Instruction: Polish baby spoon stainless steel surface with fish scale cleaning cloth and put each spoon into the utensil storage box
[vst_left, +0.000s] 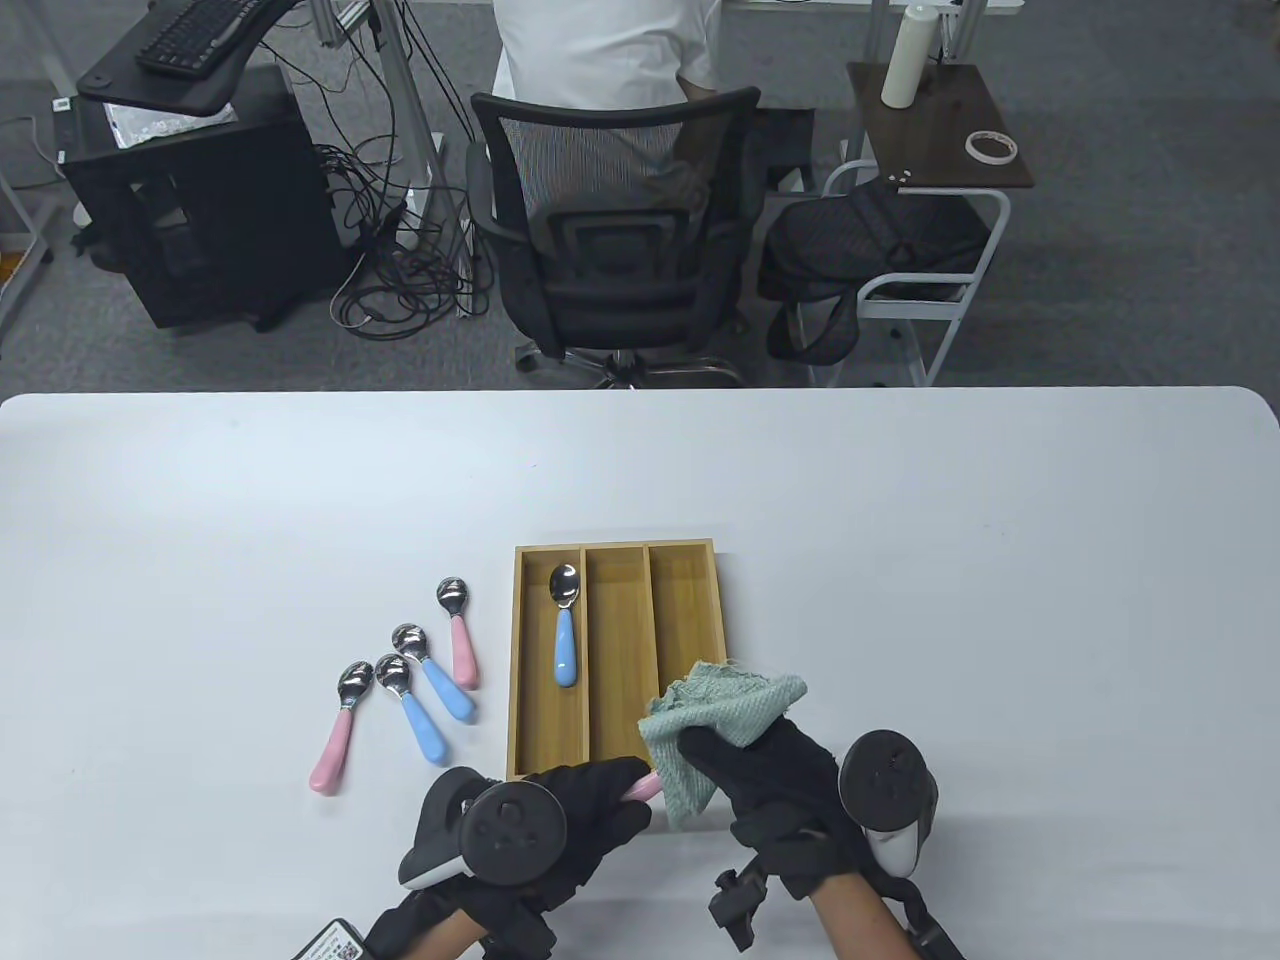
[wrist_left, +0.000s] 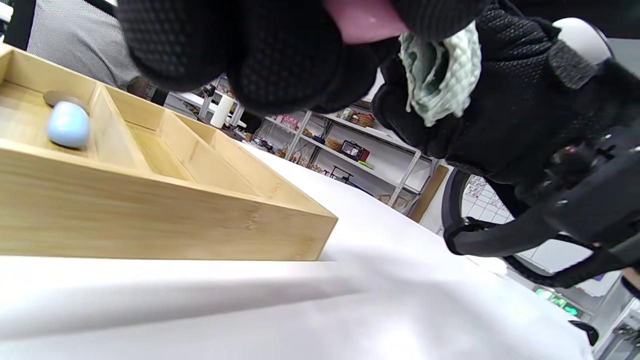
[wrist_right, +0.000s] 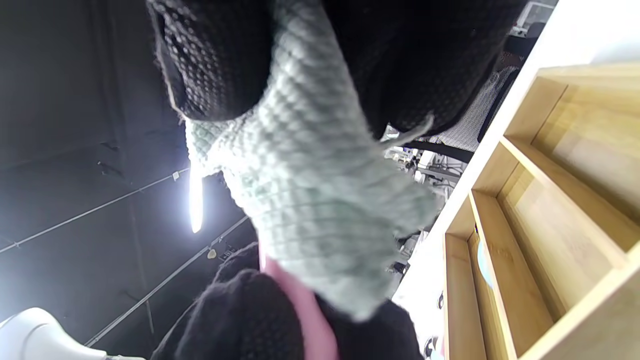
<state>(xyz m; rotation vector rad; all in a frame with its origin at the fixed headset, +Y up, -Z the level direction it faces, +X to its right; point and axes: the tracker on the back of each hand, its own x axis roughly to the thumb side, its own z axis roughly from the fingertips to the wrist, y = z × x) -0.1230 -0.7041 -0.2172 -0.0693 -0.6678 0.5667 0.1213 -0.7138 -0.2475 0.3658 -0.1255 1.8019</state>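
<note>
With left hand (vst_left: 575, 810) gripping pink spoon (vst_left: 641, 788) by its handle and right hand (vst_left: 770, 775) clenched on cloth (vst_left: 715, 725) around the bowl, near worktop's (vst_left: 900, 560) front edge beside box (vst_left: 520, 660): risk of slipping from loose grip.

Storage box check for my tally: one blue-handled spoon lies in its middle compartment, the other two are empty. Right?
Not quite. The blue-handled spoon lies in the left compartment of the storage box, not the middle; the table view shows it. The other two are empty.
</note>
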